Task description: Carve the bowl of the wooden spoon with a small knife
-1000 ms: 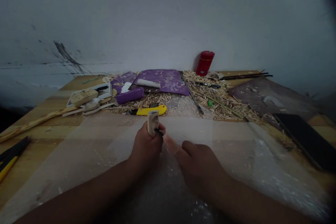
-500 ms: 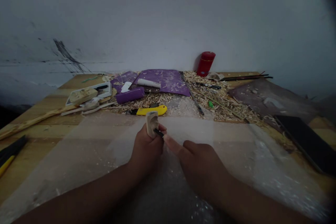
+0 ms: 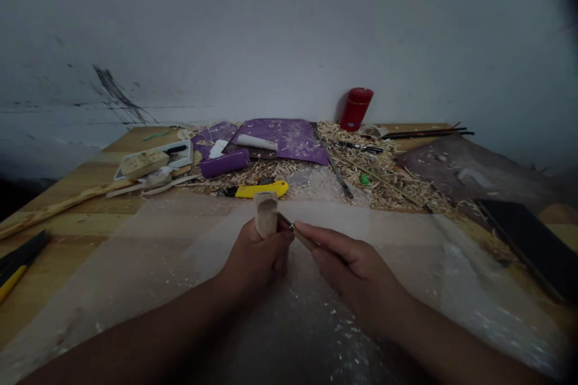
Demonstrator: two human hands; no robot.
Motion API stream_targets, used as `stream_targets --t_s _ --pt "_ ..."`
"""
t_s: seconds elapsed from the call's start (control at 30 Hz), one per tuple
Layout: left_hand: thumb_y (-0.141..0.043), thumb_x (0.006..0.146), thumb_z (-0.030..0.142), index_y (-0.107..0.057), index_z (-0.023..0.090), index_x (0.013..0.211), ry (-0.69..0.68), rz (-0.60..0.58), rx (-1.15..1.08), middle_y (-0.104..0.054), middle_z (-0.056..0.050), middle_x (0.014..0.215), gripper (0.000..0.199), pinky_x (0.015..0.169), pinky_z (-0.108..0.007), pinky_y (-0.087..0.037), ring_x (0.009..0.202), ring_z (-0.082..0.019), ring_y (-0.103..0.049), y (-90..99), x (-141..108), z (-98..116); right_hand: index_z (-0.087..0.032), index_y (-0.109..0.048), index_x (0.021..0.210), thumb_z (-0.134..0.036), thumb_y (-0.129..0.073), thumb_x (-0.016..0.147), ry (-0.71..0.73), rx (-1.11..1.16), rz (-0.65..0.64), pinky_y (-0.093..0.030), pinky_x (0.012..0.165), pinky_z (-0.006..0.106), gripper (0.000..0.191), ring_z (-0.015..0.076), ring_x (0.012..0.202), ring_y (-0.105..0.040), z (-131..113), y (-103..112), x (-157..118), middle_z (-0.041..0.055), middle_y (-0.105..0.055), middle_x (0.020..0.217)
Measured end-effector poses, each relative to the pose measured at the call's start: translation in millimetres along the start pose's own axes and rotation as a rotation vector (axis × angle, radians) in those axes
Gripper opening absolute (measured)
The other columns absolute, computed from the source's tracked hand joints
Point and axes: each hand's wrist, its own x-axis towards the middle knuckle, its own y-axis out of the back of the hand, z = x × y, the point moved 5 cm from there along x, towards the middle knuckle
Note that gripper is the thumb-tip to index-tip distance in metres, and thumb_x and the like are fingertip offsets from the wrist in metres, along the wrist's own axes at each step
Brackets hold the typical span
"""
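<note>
My left hand [image 3: 257, 255] is wrapped round a small pale block of carved wood [image 3: 266, 215], held upright with a hollow near its top. In my right hand [image 3: 356, 267] is a carving knife [image 3: 303, 237] with a slim wooden handle, pinched between thumb and fingers. Its dark, narrow blade points up and left and meets the right side of the wood, close to my left fingers. The exact shape of the blade tip is hard to make out. Just behind the wood lies a yellow utility knife [image 3: 262, 190].
Wood shavings [image 3: 392, 177] cover the back of the table, around a purple sheet [image 3: 289, 138] and a red canister [image 3: 356, 109]. A white tray [image 3: 183, 159] and a long stick [image 3: 58, 209] lie left. A dark flat slab [image 3: 524, 240] lies right. Clear plastic sheet [image 3: 171, 264] spreads below my hands.
My right hand has rolled over and drawn slightly back, bringing the knife handle into sight. The blade has shifted from the wood's front face to its right side. The wood has turned slightly.
</note>
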Motion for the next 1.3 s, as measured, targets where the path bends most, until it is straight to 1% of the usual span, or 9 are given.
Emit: stream_targets --t_s 0.2,0.47,0.63,0.83,0.93,1.0,1.17,1.23,1.3 --pt "-0.051 0.064 0.011 -0.048 0.020 0.073 -0.026 -0.083 -0.060 -0.038 0.012 0.029 0.013 0.029 -0.016 -0.026 0.025 -0.006 -0.029 3.6 2.1 -2.3 -0.029 -0.044 0.125 -0.016 -0.041 0.087 0.129 -0.265 -0.113 -0.046 0.070 0.027 0.041 0.0141 0.079 -0.061 -4.3 3.5 -6.5 -0.0009 -0.066 0.083" --pt "-0.054 0.064 0.015 -0.048 0.020 0.072 -0.012 -0.162 0.001 -0.038 0.012 0.030 0.011 0.030 -0.017 -0.026 0.026 -0.006 -0.029 3.8 3.8 -2.2 -0.026 -0.039 0.129 -0.014 -0.039 0.085 0.214 -0.578 -0.173 -0.035 0.053 0.024 0.045 0.0119 0.055 -0.052 -9.8 7.8 -10.7 -0.0016 -0.057 0.067" --pt "-0.057 0.063 0.017 -0.051 0.018 0.069 -0.081 -0.055 0.173 -0.046 0.008 0.045 0.009 0.037 -0.018 -0.029 0.037 -0.006 -0.038 7.7 8.1 -5.1 -0.026 -0.041 0.129 -0.013 -0.037 0.083 0.242 -0.818 -0.191 -0.029 0.045 0.027 0.048 0.0149 0.046 -0.047 -13.1 10.8 -12.6 -0.0003 -0.053 0.060" --pt "-0.057 0.064 0.019 -0.051 0.018 0.070 -0.214 0.103 0.355 -0.050 0.006 0.055 0.009 0.051 -0.021 -0.038 0.050 -0.009 -0.047 13.8 10.9 -1.9 -0.027 -0.050 0.121 -0.017 -0.040 0.086 -0.035 -0.280 -0.150 -0.044 0.070 0.028 0.037 0.0164 0.081 -0.060 -7.8 4.9 -5.3 0.0014 -0.065 0.084" --pt "-0.056 0.066 0.019 -0.050 0.018 0.071 -0.244 0.145 0.383 -0.050 0.005 0.056 0.008 0.050 -0.021 -0.038 0.049 -0.009 -0.047 15.8 10.1 0.8 -0.025 -0.055 0.116 -0.021 -0.042 0.087 -0.146 -0.066 -0.119 -0.046 0.072 0.027 0.032 0.0168 0.087 -0.059 -2.7 1.0 -2.9 0.0008 -0.065 0.081" --pt "-0.056 0.065 0.018 -0.051 0.018 0.071 -0.255 0.155 0.403 -0.050 0.005 0.057 0.007 0.051 -0.022 -0.038 0.051 -0.010 -0.047 15.6 9.2 3.4 -0.025 -0.053 0.118 -0.019 -0.041 0.087 -0.089 -0.123 -0.113 -0.046 0.070 0.027 0.034 0.0162 0.081 -0.060 -0.9 -1.3 -4.3 0.0012 -0.065 0.081" --pt "-0.056 0.065 0.018 -0.051 0.018 0.069 -0.235 0.170 0.450 -0.049 0.005 0.055 0.007 0.050 -0.022 -0.036 0.049 -0.010 -0.044 14.0 6.2 10.5 -0.022 -0.040 0.130 -0.010 -0.038 0.079 0.202 -0.741 -0.114 -0.043 0.050 0.030 0.053 0.0181 0.051 -0.054 4.0 -11.5 -14.1 0.0036 -0.059 0.064" --pt "-0.055 0.065 0.018 -0.051 0.018 0.069 -0.236 0.184 0.472 -0.050 0.004 0.057 0.006 0.051 -0.022 -0.036 0.051 -0.010 -0.044 15.2 5.9 11.5 -0.022 -0.040 0.130 -0.009 -0.038 0.079 0.207 -0.732 -0.101 -0.043 0.050 0.030 0.053 0.0184 0.052 -0.055 4.3 -14.0 -14.1 0.0039 -0.060 0.065" --pt "-0.055 0.065 0.018 -0.052 0.018 0.069 -0.256 0.197 0.491 -0.051 0.004 0.059 0.005 0.052 -0.022 -0.037 0.053 -0.011 -0.045 17.2 6.4 11.4 -0.023 -0.044 0.126 -0.013 -0.038 0.083 0.134 -0.486 -0.075 -0.046 0.058 0.030 0.046 0.0180 0.063 -0.059 2.1 -13.8 -10.9 0.0038 -0.064 0.075"
